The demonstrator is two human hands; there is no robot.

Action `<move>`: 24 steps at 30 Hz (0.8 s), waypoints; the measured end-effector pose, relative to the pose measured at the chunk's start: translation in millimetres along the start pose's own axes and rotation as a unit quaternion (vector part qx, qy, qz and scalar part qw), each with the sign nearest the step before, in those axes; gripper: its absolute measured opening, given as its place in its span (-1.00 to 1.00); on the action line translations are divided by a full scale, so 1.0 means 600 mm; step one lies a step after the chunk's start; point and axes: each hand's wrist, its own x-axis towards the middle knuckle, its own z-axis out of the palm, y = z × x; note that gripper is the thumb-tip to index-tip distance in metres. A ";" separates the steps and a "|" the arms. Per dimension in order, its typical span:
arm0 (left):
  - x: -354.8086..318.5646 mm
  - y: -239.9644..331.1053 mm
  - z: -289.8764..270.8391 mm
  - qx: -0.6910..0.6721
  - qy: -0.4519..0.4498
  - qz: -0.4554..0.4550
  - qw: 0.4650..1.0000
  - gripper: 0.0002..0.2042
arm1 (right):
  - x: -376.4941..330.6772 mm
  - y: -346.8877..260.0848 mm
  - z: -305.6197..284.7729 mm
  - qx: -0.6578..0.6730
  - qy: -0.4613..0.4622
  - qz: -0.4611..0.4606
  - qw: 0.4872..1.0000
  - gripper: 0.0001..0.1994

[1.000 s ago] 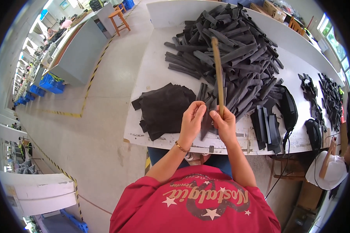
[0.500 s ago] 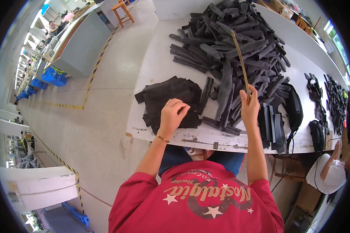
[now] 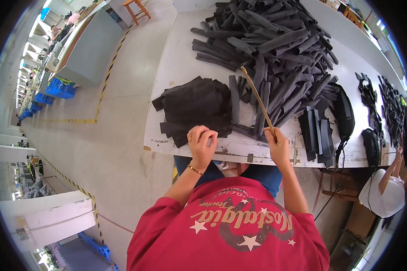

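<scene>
**Tan stick (image 3: 259, 99) in right hand (image 3: 279, 147)**

From here I log: one flat stack of black pieces (image 3: 196, 104); left hand (image 3: 202, 144) at its near edge, fingers curled, whether on anything I cannot tell; the stick, slanting against a heap of dark tubes (image 3: 280, 43); right hand, grasping the stick's near end; dark strips (image 3: 319, 135).

Since half a second ago, the left hand (image 3: 202, 143) has been drawn back from over the stack of flat black fabric pieces (image 3: 196, 104) to its near edge. The right hand (image 3: 277, 143) has been lowered toward the near edge of the white table (image 3: 181, 63), and the thin wooden stick (image 3: 257, 99) gripped in it has been tipped farther left. The dark strip held between both hands a second ago has been let go.
</scene>
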 end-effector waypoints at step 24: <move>0.093 -0.101 -0.053 0.045 -0.283 0.071 0.956 -0.79 | -0.042 0.010 0.000 -0.032 -0.104 -0.011 0.994 -0.85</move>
